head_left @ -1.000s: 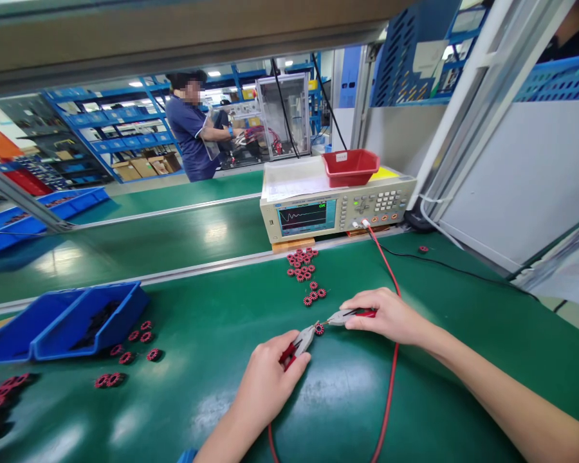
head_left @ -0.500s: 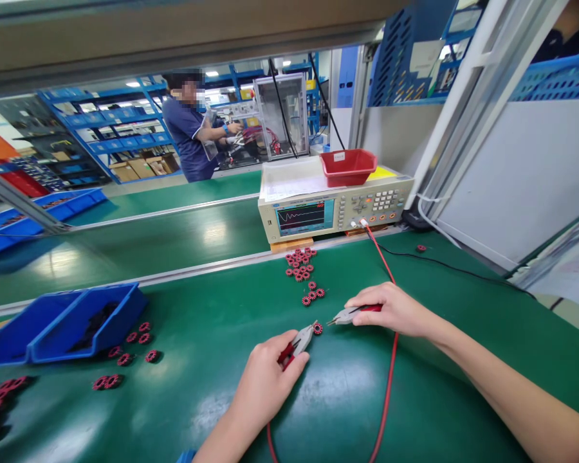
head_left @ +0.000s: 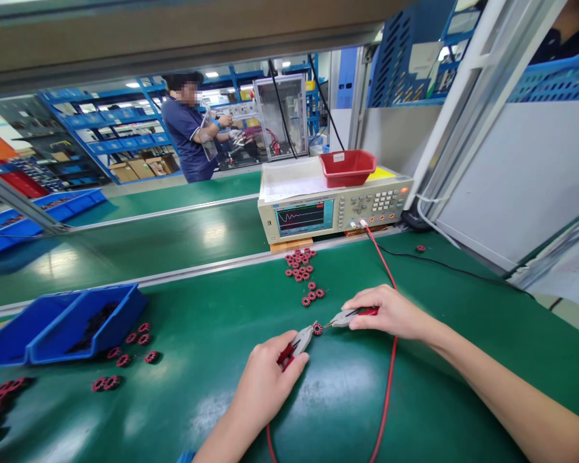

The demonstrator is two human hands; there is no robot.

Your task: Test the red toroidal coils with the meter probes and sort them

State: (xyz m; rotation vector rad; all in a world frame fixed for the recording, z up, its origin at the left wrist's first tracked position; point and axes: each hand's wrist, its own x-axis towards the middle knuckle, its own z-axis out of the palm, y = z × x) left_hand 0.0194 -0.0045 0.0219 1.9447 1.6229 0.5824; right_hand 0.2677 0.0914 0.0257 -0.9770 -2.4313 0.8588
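My left hand [head_left: 273, 370] is wrapped round a plier-shaped test clip [head_left: 303, 341] with red grips. Its jaw tips touch the left side of a small red-and-black wound ring core [head_left: 318, 329] on the green bench. From the right, my right hand [head_left: 388, 312] grips a second plier-shaped clip [head_left: 342, 317], its tips close to the core's right side; whether they touch a wire end is too small to tell. A red cable [head_left: 393, 373] runs from the tester [head_left: 335, 209] down past my right wrist, and red cable also trails below my left hand. The tester's screen shows a wave trace and red "NG" lettering.
Several ring cores [head_left: 299, 263] lie in front of the tester, and more [head_left: 150, 357] lie beside blue bins [head_left: 89, 321] at left. A red tray [head_left: 348, 168] rests on the tester. A black cable [head_left: 453, 262] crosses the right side. Across the bench stands a co-worker [head_left: 188, 138].
My right hand has shifted slightly left, bringing its clip tips closer to the core. A light at the tester's right end now glows orange. The co-worker's hand has risen.
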